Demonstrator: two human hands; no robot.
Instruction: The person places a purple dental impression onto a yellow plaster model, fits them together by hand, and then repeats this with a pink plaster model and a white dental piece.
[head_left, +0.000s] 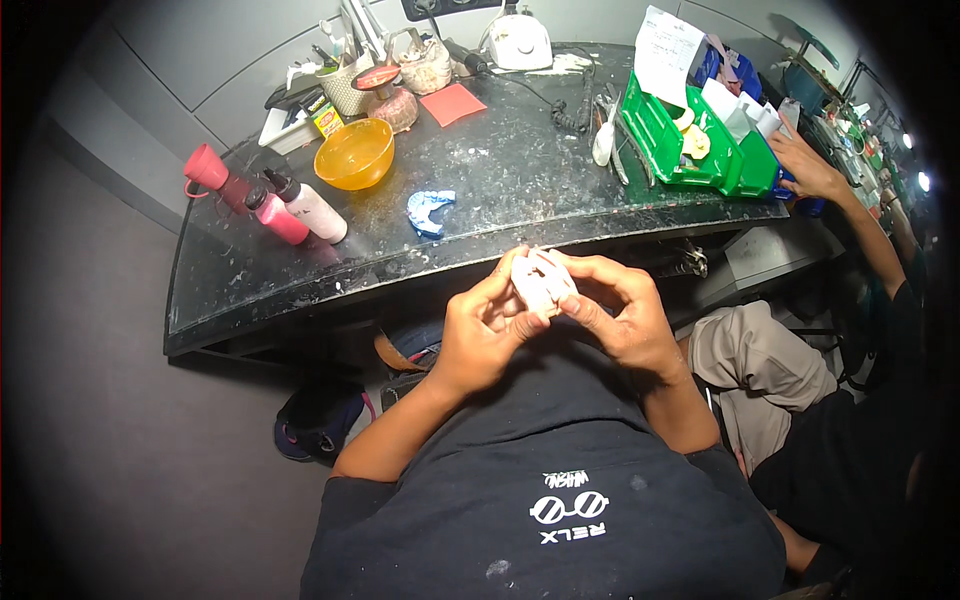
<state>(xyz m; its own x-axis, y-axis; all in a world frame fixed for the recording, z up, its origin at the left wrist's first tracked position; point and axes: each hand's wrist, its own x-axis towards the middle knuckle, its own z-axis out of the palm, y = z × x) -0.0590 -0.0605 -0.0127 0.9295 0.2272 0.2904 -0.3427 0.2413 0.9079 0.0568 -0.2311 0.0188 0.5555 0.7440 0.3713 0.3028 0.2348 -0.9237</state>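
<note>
Between both hands, in front of my chest near the bench edge, is a small pale dental cast (541, 284), curved like an arch with a dark gap near its middle. My left hand (487, 325) grips its left side, thumb at the bottom and fingers behind. On the other side my right hand (622, 310) pinches it, thumb pressed to its lower right and fingers along the top. The fingers partly hide the cast. Beyond it, on the black bench (480, 180), lies a blue-and-white horseshoe-shaped piece (430, 212), apart from my hands.
A yellow bowl (355, 155), pink and white bottles (317, 210) and a red cup (206, 168) stand at left. Green bins (665, 150) with pale pieces sit at right, where a co-worker's hand (808, 165) reaches in. A white machine (520, 42) stands behind.
</note>
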